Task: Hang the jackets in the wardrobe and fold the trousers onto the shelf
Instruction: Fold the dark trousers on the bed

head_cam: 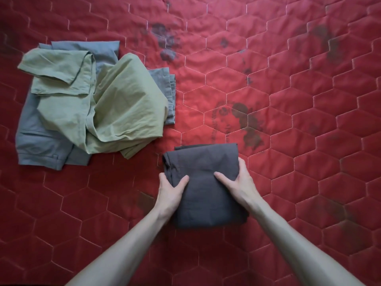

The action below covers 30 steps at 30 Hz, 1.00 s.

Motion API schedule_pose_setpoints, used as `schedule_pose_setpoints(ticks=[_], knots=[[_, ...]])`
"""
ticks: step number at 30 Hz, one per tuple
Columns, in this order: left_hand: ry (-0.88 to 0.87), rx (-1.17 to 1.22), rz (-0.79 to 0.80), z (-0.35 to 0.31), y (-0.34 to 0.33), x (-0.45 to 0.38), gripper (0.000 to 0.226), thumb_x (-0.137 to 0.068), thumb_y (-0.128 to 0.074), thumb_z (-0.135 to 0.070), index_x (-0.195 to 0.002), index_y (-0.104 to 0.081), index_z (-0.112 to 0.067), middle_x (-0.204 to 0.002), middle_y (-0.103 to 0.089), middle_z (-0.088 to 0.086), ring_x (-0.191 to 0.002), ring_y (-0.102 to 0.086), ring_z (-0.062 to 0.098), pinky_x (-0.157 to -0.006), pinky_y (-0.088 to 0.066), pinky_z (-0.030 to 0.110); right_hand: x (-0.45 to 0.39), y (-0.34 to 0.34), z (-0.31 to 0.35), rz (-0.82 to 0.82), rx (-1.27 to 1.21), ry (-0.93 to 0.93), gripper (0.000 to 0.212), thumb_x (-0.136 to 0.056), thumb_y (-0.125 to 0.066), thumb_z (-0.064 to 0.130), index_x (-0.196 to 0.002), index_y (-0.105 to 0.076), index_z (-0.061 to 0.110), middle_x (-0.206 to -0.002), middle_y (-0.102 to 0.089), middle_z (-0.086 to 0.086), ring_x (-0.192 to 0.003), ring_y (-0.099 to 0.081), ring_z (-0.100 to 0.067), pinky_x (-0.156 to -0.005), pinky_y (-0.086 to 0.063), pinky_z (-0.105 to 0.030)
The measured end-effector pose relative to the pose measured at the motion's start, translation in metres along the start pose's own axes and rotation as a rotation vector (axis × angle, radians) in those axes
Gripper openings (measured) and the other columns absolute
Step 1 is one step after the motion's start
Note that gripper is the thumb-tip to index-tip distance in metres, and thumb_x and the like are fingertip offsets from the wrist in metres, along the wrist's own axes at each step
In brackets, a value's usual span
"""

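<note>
1. At the left, on the red quilted bedspread (288,100), we see loose olive-green trousers (115,104) heaped over blue-grey trousers (41,139).
2. Our left hand (170,189) grips the left edge of the folded dark grey trousers (206,193), thumb on top.
3. Those trousers lie compact and rectangular, centre-bottom; we judge them soft, light and floppy, best supported from both sides.
4. Our right hand (237,182) clasps their right edge likewise.
</note>
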<state>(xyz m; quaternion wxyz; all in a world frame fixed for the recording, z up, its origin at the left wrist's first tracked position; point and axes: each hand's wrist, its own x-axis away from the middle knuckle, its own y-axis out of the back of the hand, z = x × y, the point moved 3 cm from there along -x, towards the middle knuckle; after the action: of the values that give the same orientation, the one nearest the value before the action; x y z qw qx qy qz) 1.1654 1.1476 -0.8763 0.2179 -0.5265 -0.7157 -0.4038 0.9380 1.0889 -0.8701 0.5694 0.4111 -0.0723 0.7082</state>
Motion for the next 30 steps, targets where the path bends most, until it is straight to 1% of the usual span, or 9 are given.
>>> schedule_pose_setpoints(ticks=[4,7,9,12,14,17,20,24,30], knots=[[-0.023,0.173,0.113,-0.004,-0.029,0.007,0.040,-0.094,-0.077,-0.034,-0.124,-0.053,-0.024,-0.125,-0.069,-0.007,-0.107,-0.063,-0.004,-0.101,-0.045,0.025,-0.008,0.041,0.000,-0.084,0.043,0.076,0.070,-0.077,-0.088,0.044,-0.135,-0.049,0.044,-0.120,-0.068,0.028,-0.112,-0.066,0.005,-0.106,-0.050,-0.031],[-0.098,0.238,0.196,-0.023,-0.064,0.006,0.029,-0.098,-0.073,-0.024,-0.121,-0.056,-0.022,-0.124,-0.073,-0.001,-0.112,-0.070,0.007,-0.107,-0.052,0.033,-0.012,0.082,-0.004,-0.173,0.044,0.084,0.066,-0.078,-0.088,0.044,-0.133,-0.051,0.043,-0.117,-0.072,0.023,-0.109,-0.068,0.003,-0.104,-0.053,-0.034],[-0.159,0.278,0.238,-0.042,-0.088,0.002,0.023,-0.100,-0.068,-0.015,-0.117,-0.054,-0.022,-0.120,-0.075,0.008,-0.107,-0.074,0.014,-0.103,-0.057,0.038,-0.014,0.110,-0.009,-0.267,0.051,0.086,0.064,-0.079,-0.087,0.046,-0.133,-0.052,0.041,-0.115,-0.073,0.020,-0.109,-0.070,-0.002,-0.104,-0.053,-0.038],[-0.239,0.294,0.263,-0.072,-0.116,-0.003,0.037,-0.103,-0.060,-0.011,-0.132,-0.045,-0.029,-0.121,-0.072,0.008,-0.105,-0.074,0.012,-0.098,-0.058,0.032,-0.023,0.143,-0.013,-0.466,0.101,0.108,0.065,-0.084,-0.081,0.048,-0.139,-0.049,0.037,-0.124,-0.072,0.009,-0.115,-0.069,-0.019,-0.104,-0.052,-0.042],[-0.402,0.151,0.205,-0.088,-0.130,-0.003,0.054,-0.101,-0.054,-0.017,-0.150,-0.035,-0.029,-0.142,-0.060,0.002,-0.131,-0.060,0.012,-0.115,-0.045,0.033,-0.029,0.155,-0.017,-0.601,0.141,0.144,0.066,-0.093,-0.073,0.041,-0.151,-0.042,0.030,-0.141,-0.064,-0.002,-0.129,-0.060,-0.026,-0.112,-0.045,-0.044],[-0.798,-0.297,0.000,-0.105,-0.153,0.007,0.058,-0.099,-0.050,-0.014,-0.157,-0.041,-0.016,-0.159,-0.046,0.003,-0.151,-0.039,0.018,-0.126,-0.029,0.036,-0.034,0.153,-0.024,-0.771,0.419,0.265,0.061,-0.103,-0.053,0.033,-0.160,-0.035,0.017,-0.160,-0.045,-0.011,-0.147,-0.042,-0.032,-0.120,-0.034,-0.049],[-1.095,-0.716,0.004,-0.106,-0.187,0.012,0.058,-0.102,-0.043,-0.026,-0.159,-0.039,-0.014,-0.167,-0.036,0.007,-0.158,-0.026,0.025,-0.128,-0.027,0.047,-0.035,0.131,-0.036,-0.725,0.722,0.365,0.060,-0.104,-0.044,0.037,-0.161,-0.034,0.022,-0.169,-0.030,-0.008,-0.157,-0.026,-0.029,-0.123,-0.027,-0.052],[-1.113,-1.028,-0.006,-0.084,-0.206,-0.020,0.067,-0.106,-0.035,-0.048,-0.163,-0.031,-0.014,-0.172,-0.024,0.011,-0.160,-0.020,0.029,-0.127,-0.026,0.051,-0.043,0.110,-0.068,-0.523,0.945,0.394,0.067,-0.104,-0.037,0.053,-0.165,-0.026,0.027,-0.174,-0.016,-0.004,-0.161,-0.014,-0.027,-0.126,-0.024,-0.053],[-1.147,-1.039,-0.040,-0.076,-0.213,-0.047,0.071,-0.106,-0.039,-0.051,-0.166,-0.022,-0.018,-0.175,-0.012,0.005,-0.162,-0.010,0.025,-0.130,-0.012,0.047,-0.066,0.109,-0.086,-0.532,0.957,0.366,0.074,-0.102,-0.040,0.060,-0.166,-0.019,0.029,-0.175,-0.012,0.001,-0.161,-0.012,-0.023,-0.126,-0.025,-0.049]])
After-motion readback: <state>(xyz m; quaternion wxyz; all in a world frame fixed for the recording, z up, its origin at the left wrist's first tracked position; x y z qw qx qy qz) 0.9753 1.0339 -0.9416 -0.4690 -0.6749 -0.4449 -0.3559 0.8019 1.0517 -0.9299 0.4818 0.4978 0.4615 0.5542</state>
